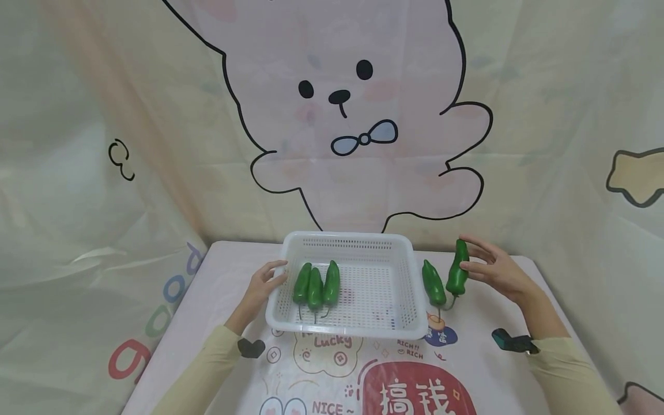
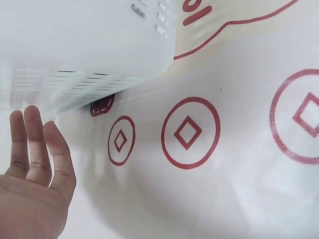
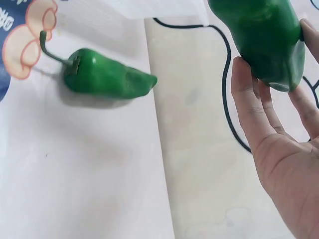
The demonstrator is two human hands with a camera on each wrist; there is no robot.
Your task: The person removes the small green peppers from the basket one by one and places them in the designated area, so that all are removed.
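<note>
My right hand (image 1: 495,272) holds a green pepper (image 1: 457,270) between thumb and fingertips, stem end down, to the right of the basket. In the right wrist view the held green pepper (image 3: 269,40) is up off the table, fingertips against its side. Another green pepper (image 3: 107,77) lies on the table close by. A white plastic basket (image 1: 399,331) stands at the middle, with three green peppers (image 1: 315,288) side by side in its left part. My left hand (image 1: 261,286) is at the basket's left side, its fingers (image 2: 35,139) extended against the wall.
A white printed tablecloth (image 1: 321,386) covers the table, with red lettering and drawings in front of the basket. Behind the table's far edge hangs a cartoon-printed curtain (image 1: 337,190). Similar sheets (image 1: 93,230) close off the left and right sides.
</note>
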